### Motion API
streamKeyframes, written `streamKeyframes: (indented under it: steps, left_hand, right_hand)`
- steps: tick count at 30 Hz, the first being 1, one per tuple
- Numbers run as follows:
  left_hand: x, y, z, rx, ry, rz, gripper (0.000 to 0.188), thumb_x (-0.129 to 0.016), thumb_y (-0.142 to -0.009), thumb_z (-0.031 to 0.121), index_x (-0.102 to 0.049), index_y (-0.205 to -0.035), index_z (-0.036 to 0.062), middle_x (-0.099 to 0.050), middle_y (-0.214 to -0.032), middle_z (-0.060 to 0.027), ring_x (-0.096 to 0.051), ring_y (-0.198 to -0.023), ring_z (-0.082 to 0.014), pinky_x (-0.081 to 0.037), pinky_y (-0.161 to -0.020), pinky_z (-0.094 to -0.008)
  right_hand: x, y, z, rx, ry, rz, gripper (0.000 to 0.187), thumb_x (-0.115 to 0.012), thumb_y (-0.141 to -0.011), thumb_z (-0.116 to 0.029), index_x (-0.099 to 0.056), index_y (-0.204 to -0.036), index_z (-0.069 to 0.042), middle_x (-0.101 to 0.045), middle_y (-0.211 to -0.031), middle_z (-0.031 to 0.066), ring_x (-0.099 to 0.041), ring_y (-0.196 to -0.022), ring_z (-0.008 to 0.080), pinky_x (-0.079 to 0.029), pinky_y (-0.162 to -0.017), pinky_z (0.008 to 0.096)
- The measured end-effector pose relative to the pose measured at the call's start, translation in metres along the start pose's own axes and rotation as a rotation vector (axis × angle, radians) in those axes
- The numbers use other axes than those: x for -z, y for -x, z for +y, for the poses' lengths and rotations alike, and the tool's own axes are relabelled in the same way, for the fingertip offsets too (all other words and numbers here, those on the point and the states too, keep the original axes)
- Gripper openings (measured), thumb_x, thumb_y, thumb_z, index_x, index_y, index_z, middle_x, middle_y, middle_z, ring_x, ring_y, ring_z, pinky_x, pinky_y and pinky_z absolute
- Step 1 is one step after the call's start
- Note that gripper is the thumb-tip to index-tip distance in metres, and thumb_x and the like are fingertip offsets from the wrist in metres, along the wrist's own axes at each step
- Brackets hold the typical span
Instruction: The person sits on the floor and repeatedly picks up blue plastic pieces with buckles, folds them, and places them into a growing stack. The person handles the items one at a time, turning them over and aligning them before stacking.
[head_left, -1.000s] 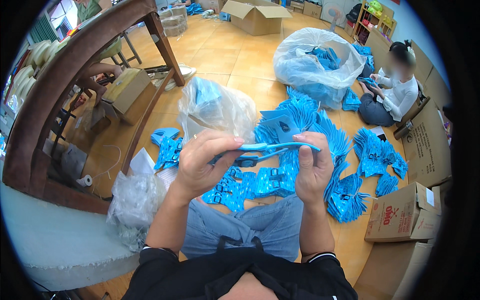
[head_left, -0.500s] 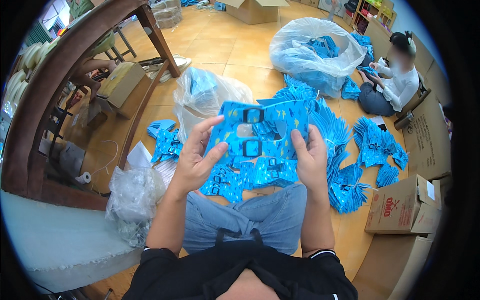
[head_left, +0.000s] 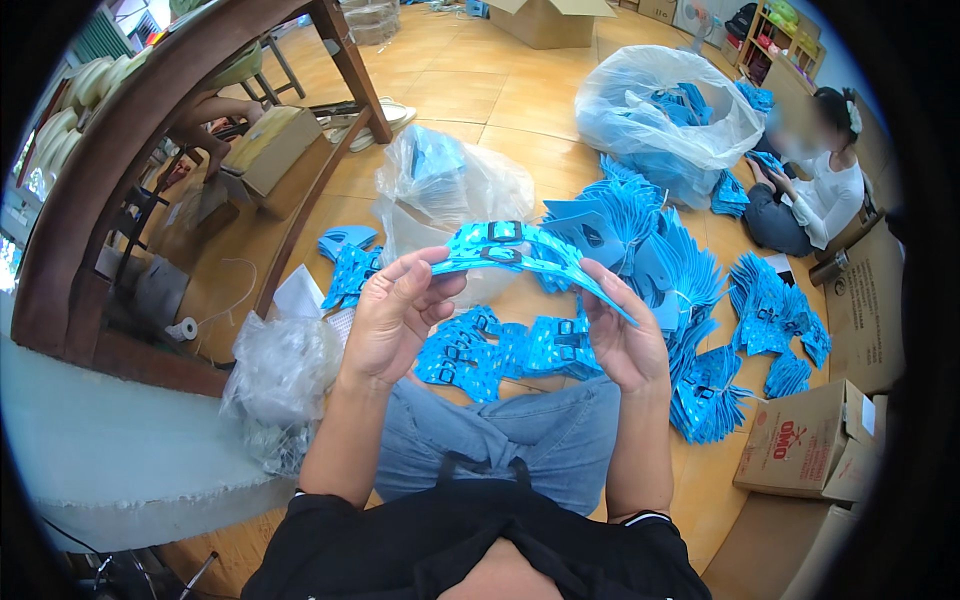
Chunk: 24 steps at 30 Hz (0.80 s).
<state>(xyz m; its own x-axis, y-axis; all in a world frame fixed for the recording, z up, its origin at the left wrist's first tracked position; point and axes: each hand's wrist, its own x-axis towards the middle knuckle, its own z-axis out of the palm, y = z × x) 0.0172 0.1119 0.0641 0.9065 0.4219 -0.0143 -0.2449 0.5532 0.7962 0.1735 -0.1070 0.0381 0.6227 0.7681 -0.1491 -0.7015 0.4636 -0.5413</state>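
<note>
Blue patterned piece (head_left: 545,252): raised above our lap, spanning the gap between our two hands; we see it nearly edge-on, its strips bowed upward.
Buckles (head_left: 506,232): two, black, fitted on the piece left of its middle.
Left hand (head_left: 385,325): fingers (head_left: 415,263) grasping the left end of the piece.
Right hand (head_left: 632,340): fingers grasping the right end, which slopes down toward us.
Patterned stack (head_left: 465,358): blue pieces with black buckles, on the floor (head_left: 465,100) below our hands.
Fanned bundles (head_left: 690,270): plain blue pieces, just right of and beyond the right hand.
Clear bag (head_left: 505,190): beyond the piece, blue material inside.
Large bag (head_left: 600,110): far right, translucent, filled with blue pieces.
Co-worker (head_left: 830,200): seated on the floor, far right, a blue piece in hand.
Carton (head_left: 800,445): near right, brown.
Crumpled plastic (head_left: 285,365): left of our left forearm.
Wooden frame (head_left: 55,290): left side, dark brown.
</note>
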Motion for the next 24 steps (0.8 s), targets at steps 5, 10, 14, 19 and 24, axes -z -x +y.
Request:
streamKeyframes:
  steps: [5,10,14,19,24]
  left_hand:
    - [-0.005,0.007,0.007,-0.002,-0.018,0.000,0.034,-0.062,-0.092,0.019,-0.059,-0.120,0.0009,-0.067,-0.106,-0.0117,-0.066,-0.096,-0.0180,-0.055,-0.075,-0.0282]
    - [-0.008,0.010,0.011,-0.010,-0.022,-0.001,0.035,-0.061,-0.092,0.019,-0.058,-0.122,-0.0006,-0.066,-0.107,-0.0128,-0.066,-0.097,-0.0187,-0.056,-0.075,-0.0290]
    - [-0.011,0.013,0.012,-0.030,-0.017,-0.010,0.036,-0.059,-0.093,0.020,-0.056,-0.122,-0.0021,-0.066,-0.108,-0.0139,-0.066,-0.098,-0.0194,-0.056,-0.075,-0.0294]
    - [-0.011,0.015,0.012,-0.035,-0.021,-0.015,0.037,-0.057,-0.094,0.020,-0.056,-0.123,-0.0033,-0.066,-0.108,-0.0149,-0.066,-0.099,-0.0206,-0.056,-0.075,-0.0302]
    - [-0.008,0.015,0.012,-0.033,-0.067,-0.102,0.036,-0.055,-0.093,0.011,-0.053,-0.126,-0.0032,-0.066,-0.107,-0.0149,-0.066,-0.097,-0.0204,-0.057,-0.076,-0.0315]
  right_hand:
    - [-0.002,0.000,0.005,0.020,-0.047,-0.006,0.034,-0.055,-0.094,-0.013,-0.054,-0.123,0.006,-0.064,-0.109,0.0133,-0.064,-0.100,0.0154,-0.058,-0.067,0.0162]
    - [-0.002,0.001,0.004,-0.019,-0.140,-0.027,0.035,-0.055,-0.094,-0.012,-0.053,-0.123,0.007,-0.062,-0.113,0.0168,-0.063,-0.102,0.0159,-0.058,-0.065,0.0154]
    - [0.000,0.002,0.005,-0.031,-0.162,-0.053,0.035,-0.056,-0.093,-0.012,-0.053,-0.123,0.007,-0.062,-0.114,0.0182,-0.063,-0.102,0.0163,-0.058,-0.065,0.0153]
    - [0.001,0.002,0.005,-0.010,-0.147,-0.034,0.036,-0.055,-0.094,-0.012,-0.053,-0.123,0.007,-0.062,-0.115,0.0169,-0.063,-0.102,0.0164,-0.058,-0.064,0.0150]
    - [-0.001,0.005,0.002,0.070,0.033,-0.081,0.038,-0.055,-0.095,-0.013,-0.049,-0.130,0.001,-0.062,-0.116,0.0125,-0.064,-0.100,0.0150,-0.057,-0.073,0.0233]
